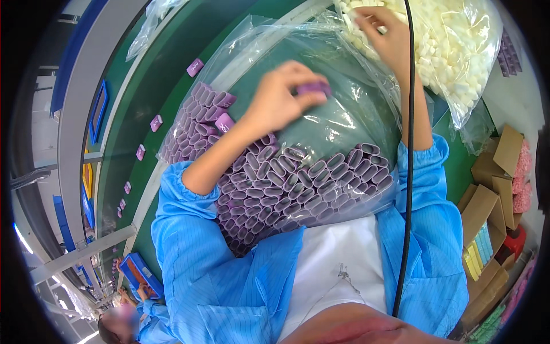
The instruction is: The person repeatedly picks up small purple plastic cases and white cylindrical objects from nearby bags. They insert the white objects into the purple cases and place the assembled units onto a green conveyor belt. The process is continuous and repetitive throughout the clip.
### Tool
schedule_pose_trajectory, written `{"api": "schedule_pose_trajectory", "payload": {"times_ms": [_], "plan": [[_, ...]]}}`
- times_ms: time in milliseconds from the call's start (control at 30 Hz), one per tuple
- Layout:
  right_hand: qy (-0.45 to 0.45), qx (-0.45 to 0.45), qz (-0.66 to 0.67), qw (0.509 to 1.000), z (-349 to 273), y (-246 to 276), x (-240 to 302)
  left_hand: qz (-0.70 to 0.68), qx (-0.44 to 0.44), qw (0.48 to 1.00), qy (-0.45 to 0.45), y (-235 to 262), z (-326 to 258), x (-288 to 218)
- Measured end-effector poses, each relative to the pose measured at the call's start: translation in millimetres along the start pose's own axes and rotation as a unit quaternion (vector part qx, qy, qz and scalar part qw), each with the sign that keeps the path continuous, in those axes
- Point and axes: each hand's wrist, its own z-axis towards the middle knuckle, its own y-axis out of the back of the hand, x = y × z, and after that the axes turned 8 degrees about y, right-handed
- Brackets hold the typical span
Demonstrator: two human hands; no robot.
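Note:
My left hand (281, 97) is closed around a small purple oval case (314, 88), held above a clear plastic bag (344, 123) that lies open in front of me. Inside the bag, several purple oval cases (298, 183) stand packed in rows, open ends up. My right hand (385, 34) reaches up into a second clear bag (458, 51) full of small cream-white pieces, its fingers pinched among them; what it grips is hard to make out. Both forearms come out of blue smock sleeves.
A green conveyor belt (172, 74) runs up the left with single purple cases (195, 67) spaced along it. Cardboard boxes (487, 200) with coloured items sit at the right. A black cable (408, 172) hangs down in front. Another person in blue sits at the lower left.

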Motion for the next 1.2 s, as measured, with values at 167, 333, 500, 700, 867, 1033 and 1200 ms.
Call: {"api": "schedule_pose_trajectory", "payload": {"times_ms": [167,333,500,700,867,1033,1200], "plan": [[0.104,0.083,0.174,0.976,-20.2,-38.1,34.9,-0.159,-0.157,0.974,0.033,12.6,20.1,20.0],[0.110,0.068,0.080,0.988,-26.5,-49.7,41.6,-0.090,-0.169,0.981,0.025,7.6,18.8,22.1],[0.058,0.094,0.187,0.976,-28.9,-51.6,35.9,-0.037,-0.177,0.984,-0.008,7.8,14.8,15.1],[0.114,0.083,0.257,0.956,-27.1,-50.6,27.6,-0.206,-0.117,0.971,0.034,7.7,14.4,12.2],[0.139,0.044,0.219,0.965,-30.4,-51.6,34.4,-0.345,-0.096,0.932,0.058,12.8,17.4,10.1],[0.042,-0.081,0.070,0.993,-10.2,-19.0,23.1,-0.058,-0.200,0.974,0.092,93.7,32.5,54.6],[-0.056,-0.027,-0.307,0.950,3.2,16.6,-27.6,0.059,-0.152,0.946,0.280,181.8,24.2,206.9]]}}
